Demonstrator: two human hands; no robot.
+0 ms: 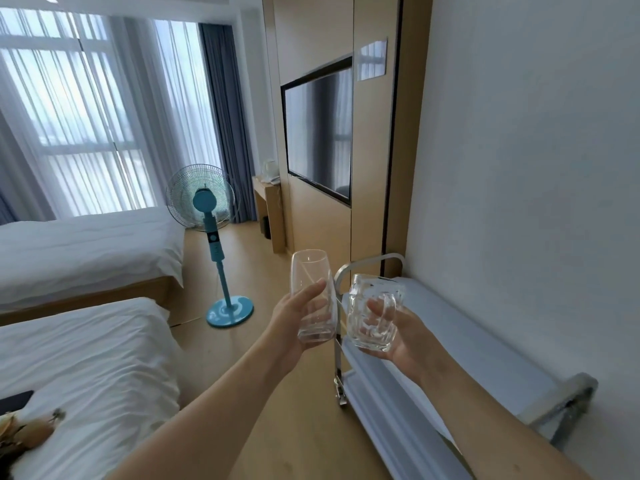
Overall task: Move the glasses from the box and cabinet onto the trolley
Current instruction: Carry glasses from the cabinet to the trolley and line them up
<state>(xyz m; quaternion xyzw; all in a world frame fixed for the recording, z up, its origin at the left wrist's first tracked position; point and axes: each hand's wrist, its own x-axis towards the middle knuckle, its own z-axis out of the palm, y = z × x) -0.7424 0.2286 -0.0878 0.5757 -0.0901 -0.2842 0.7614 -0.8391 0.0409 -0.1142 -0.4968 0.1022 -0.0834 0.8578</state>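
Head view, looking down over two outstretched bare forearms toward a metal trolley point(460, 327) set against the white wall. Left hand point(294, 320) wrapped round a tall clear tumbler point(312, 296), thumb across the front, glass held upright and just left of the trolley's near rail. Right hand point(401, 337) clamped on a dimpled glass mug point(374, 313), fingers curled through its handle, mug tilted a little and raised above the trolley's pale top shelf, not touching it. Tumbler and mug close side by side, a narrow gap between them, both empty. Curved steel push handle point(370, 263) at the trolley's far end, just behind the two glasses; lower shelf and a caster bracket visible beneath. Left of the trolley, wooden floor, then a turquoise pedestal fan point(214, 244) standing well apart. Farther left, two beds point(86, 258) with white bedding. Beyond the trolley, along the same wall, a wall-mounted television point(317, 133) in a wood panel. Farther still, a small wooden desk point(268, 216) carrying a white kettle. Curtained windows at the back.
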